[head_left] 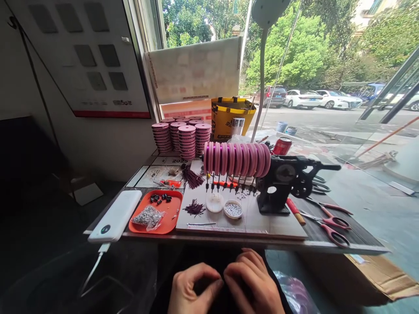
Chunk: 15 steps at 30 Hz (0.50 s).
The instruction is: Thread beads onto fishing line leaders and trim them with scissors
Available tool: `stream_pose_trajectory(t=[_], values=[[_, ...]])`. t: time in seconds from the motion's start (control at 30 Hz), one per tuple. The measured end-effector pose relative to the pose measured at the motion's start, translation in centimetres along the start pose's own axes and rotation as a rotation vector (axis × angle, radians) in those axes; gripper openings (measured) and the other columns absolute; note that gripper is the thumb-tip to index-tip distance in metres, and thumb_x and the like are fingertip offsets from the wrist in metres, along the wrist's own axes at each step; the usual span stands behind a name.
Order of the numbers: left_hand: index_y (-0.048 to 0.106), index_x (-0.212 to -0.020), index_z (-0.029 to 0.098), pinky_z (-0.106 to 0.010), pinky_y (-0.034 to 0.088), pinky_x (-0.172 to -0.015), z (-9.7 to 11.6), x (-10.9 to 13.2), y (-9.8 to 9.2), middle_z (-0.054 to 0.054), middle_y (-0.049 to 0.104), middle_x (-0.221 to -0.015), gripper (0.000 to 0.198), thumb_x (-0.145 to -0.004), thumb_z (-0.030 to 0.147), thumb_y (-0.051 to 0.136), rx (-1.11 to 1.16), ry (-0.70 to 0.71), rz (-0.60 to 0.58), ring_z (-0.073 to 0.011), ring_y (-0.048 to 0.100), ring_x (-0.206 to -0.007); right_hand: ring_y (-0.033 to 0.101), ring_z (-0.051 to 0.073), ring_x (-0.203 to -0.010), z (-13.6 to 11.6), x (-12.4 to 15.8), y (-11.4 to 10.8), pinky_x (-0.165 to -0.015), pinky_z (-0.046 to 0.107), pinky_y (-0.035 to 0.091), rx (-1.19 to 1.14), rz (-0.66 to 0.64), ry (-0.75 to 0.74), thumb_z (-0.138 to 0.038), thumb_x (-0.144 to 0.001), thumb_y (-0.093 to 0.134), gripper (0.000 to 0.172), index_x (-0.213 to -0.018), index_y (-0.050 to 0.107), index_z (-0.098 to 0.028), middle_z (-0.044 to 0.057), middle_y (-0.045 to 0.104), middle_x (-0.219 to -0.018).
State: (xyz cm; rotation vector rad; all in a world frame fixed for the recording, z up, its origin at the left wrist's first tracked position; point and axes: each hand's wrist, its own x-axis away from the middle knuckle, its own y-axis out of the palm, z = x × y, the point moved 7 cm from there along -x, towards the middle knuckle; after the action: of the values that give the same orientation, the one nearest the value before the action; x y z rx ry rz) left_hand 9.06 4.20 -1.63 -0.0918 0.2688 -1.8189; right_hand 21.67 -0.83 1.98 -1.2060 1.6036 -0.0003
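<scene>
Below the table's front edge, my left hand point(195, 288) has its thumb and index fingertips pressed together; anything between them is too small to make out. Close beside it on the right, my right hand point(252, 283) has curled fingers, their tips turned toward the left hand and partly hidden. On the table stands a black hand-cranked winder point(276, 187) carrying a row of pink spools point(237, 159), with dark pieces hanging on threads beneath. In front are a white dish of silvery beads point(233, 209), a white disc point(214, 202) and short dark strands point(195, 208).
An orange tray point(173, 218) holds black pieces and a bag of beads. A white power bank point(119, 213) with a cable lies left. Red-handled scissors point(338, 233) and pliers point(327, 207) lie right. Stacked pink spools point(187, 141) and a yellow bag point(225, 120) stand behind.
</scene>
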Motion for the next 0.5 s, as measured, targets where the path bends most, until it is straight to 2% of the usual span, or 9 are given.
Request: stream_pose_trajectory(t=[0.5], values=[[0.070,-0.059,0.021,-0.019,0.046,-0.054,0.52,0.08,-0.27,0.000,0.069,-0.055,0.008,-0.066,0.019,0.070,-0.051,0.083,0.031,-0.0155,0.062,-0.052,0.055,0.012,-0.059,-0.29,0.03,-0.03,-0.074,0.031,0.048,0.069,-0.009,-0.049,-0.010,-0.081,0.051,0.013,-0.080,0.050,-0.022,-0.004,0.053,-0.060]])
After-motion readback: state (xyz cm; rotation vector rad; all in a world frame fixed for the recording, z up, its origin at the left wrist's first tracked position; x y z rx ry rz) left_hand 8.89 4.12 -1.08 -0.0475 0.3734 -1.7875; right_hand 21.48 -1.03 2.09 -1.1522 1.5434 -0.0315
